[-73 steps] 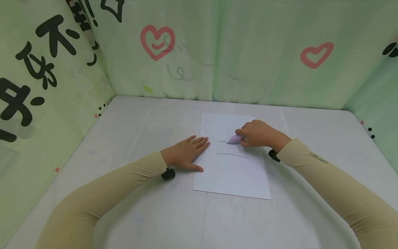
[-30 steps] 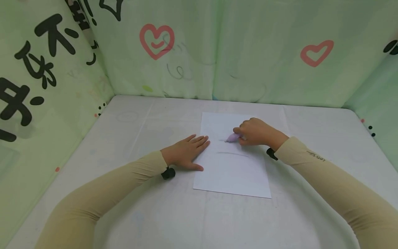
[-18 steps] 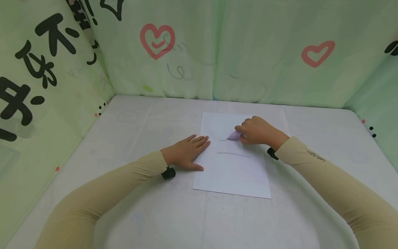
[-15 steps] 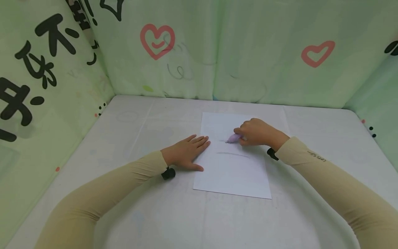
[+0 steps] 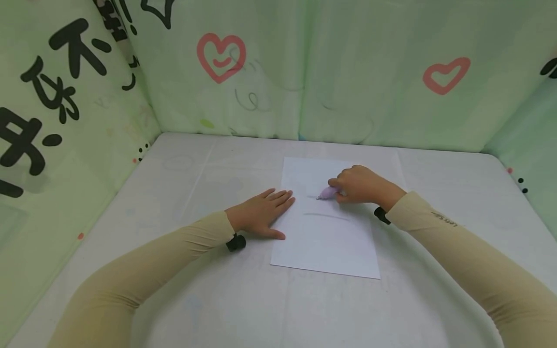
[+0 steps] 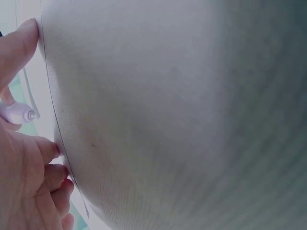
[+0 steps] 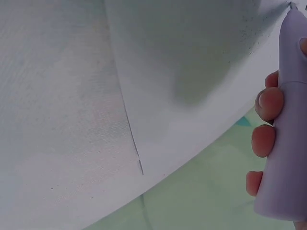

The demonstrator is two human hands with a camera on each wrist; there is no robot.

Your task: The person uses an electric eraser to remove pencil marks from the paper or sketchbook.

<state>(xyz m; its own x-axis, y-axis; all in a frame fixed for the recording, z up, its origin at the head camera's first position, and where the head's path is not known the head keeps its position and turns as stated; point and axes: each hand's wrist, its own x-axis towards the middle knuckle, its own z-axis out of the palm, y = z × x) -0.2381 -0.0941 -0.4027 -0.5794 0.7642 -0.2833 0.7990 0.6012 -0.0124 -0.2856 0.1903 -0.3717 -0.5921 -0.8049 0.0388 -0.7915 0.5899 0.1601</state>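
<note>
Left hand (image 5: 260, 214) flat — fingers straight, right hand (image 5: 359, 184) curled — gripping, forearms angled inward

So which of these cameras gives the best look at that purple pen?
The right wrist view: the pen fills the frame's right edge, with fingers curled round its barrel and its tip at the paper. The head view shows only a small purple stub poking from the right hand. The left wrist view catches just its tip.

left curtain wall (image 5: 65, 121): large black Chinese characters, "不" legible | right sleeve (image 5: 444, 220): small print, too blurred to be read
</note>
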